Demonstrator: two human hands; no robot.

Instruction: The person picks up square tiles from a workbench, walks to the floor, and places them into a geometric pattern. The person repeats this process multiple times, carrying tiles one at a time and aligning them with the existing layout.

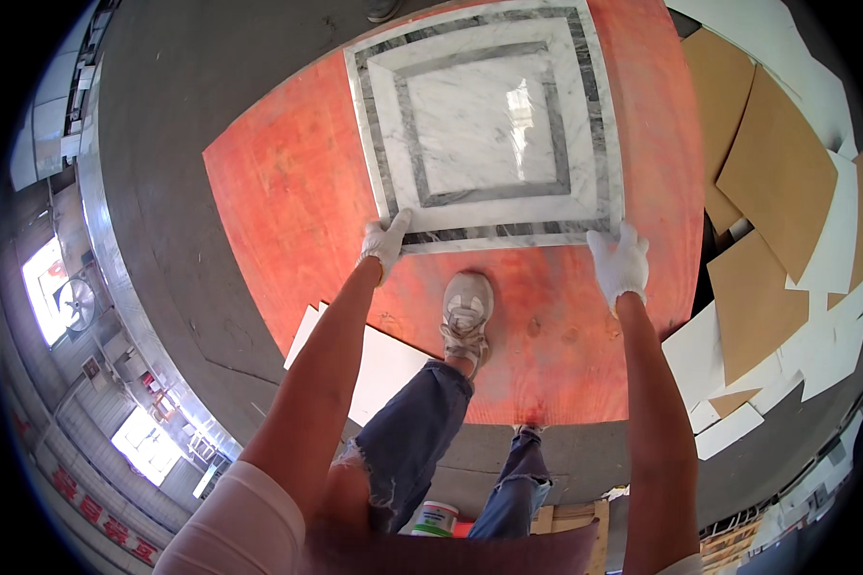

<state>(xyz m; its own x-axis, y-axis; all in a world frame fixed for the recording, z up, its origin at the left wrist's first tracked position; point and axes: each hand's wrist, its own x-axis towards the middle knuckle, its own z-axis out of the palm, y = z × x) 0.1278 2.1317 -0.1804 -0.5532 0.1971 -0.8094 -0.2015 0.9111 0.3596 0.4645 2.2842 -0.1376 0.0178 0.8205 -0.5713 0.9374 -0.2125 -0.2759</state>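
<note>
Marble square panel (489, 125) on red plywood board (297, 211); gloved left hand (385, 241) and right hand (621, 264) seemingly grip its near corners.

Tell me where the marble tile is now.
In the head view the marble tile lies at top centre on the red board, with the left hand and right hand at its near corners and tan sheets to its right.

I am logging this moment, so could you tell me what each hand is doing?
Left hand: gloved, on the marble panel corner.
Right hand: gloved, on its other near corner.
</note>
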